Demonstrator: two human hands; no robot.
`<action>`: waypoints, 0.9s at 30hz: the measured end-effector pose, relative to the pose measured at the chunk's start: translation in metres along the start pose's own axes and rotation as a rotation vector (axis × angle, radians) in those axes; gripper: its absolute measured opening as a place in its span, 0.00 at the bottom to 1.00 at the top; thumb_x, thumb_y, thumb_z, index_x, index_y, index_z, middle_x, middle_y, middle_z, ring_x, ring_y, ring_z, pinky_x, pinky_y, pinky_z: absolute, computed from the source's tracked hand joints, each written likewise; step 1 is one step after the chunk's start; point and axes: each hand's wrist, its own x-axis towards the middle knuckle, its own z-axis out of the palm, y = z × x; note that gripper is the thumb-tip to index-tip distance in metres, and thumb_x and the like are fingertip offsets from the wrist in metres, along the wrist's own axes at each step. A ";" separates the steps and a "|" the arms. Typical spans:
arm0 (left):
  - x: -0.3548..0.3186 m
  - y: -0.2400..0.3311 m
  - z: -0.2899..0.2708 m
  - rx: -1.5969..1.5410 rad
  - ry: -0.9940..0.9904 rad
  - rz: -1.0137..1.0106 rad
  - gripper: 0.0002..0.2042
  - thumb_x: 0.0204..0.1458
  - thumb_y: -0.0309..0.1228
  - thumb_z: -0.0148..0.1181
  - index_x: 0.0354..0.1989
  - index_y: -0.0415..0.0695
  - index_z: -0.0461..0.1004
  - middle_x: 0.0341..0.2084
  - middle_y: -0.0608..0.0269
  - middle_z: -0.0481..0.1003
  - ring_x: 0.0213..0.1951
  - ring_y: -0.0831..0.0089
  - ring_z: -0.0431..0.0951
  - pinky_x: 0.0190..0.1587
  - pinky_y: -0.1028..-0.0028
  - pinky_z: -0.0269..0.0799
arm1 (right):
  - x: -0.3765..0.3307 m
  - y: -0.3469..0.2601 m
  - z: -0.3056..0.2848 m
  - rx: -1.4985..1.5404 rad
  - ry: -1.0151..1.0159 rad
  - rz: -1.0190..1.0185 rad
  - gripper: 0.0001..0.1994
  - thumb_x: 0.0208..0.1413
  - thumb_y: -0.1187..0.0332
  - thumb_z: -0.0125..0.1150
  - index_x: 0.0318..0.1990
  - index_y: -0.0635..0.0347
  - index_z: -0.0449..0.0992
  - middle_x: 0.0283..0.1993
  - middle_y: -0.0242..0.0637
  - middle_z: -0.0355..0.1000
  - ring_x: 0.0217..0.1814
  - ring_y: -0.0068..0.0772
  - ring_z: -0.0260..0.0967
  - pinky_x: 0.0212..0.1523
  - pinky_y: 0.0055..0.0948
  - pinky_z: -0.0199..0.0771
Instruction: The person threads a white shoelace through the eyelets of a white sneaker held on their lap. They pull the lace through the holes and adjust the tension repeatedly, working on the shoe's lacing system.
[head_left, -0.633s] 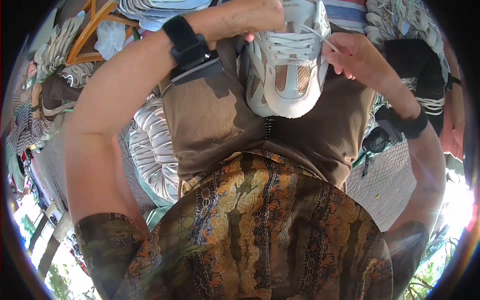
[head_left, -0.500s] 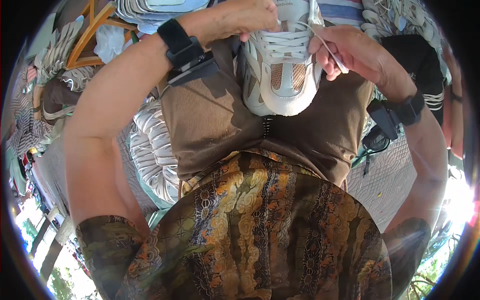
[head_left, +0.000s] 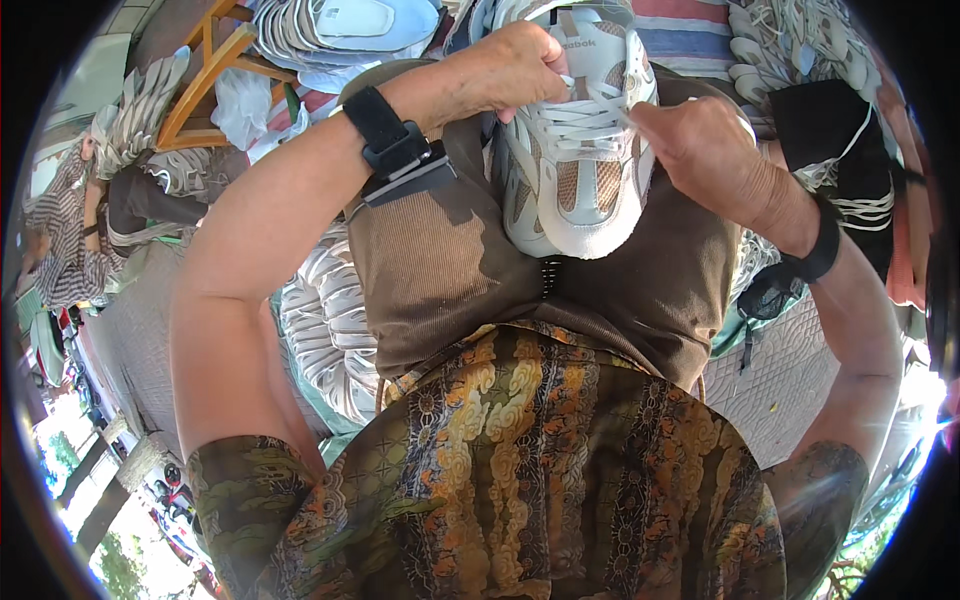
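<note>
lacing looks like the step in hand: a white and beige mesh sneaker with white laces (head_left: 575,150) rests toe-down on the lap, against the brown ribbed cloth (head_left: 450,270) that covers the thighs. the left hand (head_left: 520,65) is clenched around the shoe's collar and upper edge at the top, steadying it. the right hand (head_left: 700,150) is closed, its fingertips pinching a thin white lace end (head_left: 610,105) that crosses the laced front; the lace runs taut from the fingers toward the eyelets. both wrists carry black straps, the left one with a dark flat device (head_left: 405,165) on it.

the rows of lacing over the tongue look already threaded, so i judge the work to be at the upper eyelets. the next move likely calls for a fine pinch on the lace tip, a steady hold from the left hand so the shoe does not roll, and an even pull so the lace stays flat.

around the lap lie more pale sneakers in heaps (head_left: 320,330), a wooden chair frame (head_left: 200,90) at upper left, and a black shoe with white laces (head_left: 835,160) to the right.
</note>
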 end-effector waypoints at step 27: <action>-0.014 0.005 -0.007 -0.272 0.040 -0.086 0.10 0.44 0.31 0.61 0.30 0.35 0.76 0.20 0.64 0.71 0.14 0.80 0.63 0.12 0.79 0.59 | 0.010 0.033 -0.009 -0.618 0.318 0.007 0.12 0.41 0.76 0.56 0.38 0.60 0.70 0.28 0.33 0.69 0.27 0.31 0.69 0.32 0.28 0.71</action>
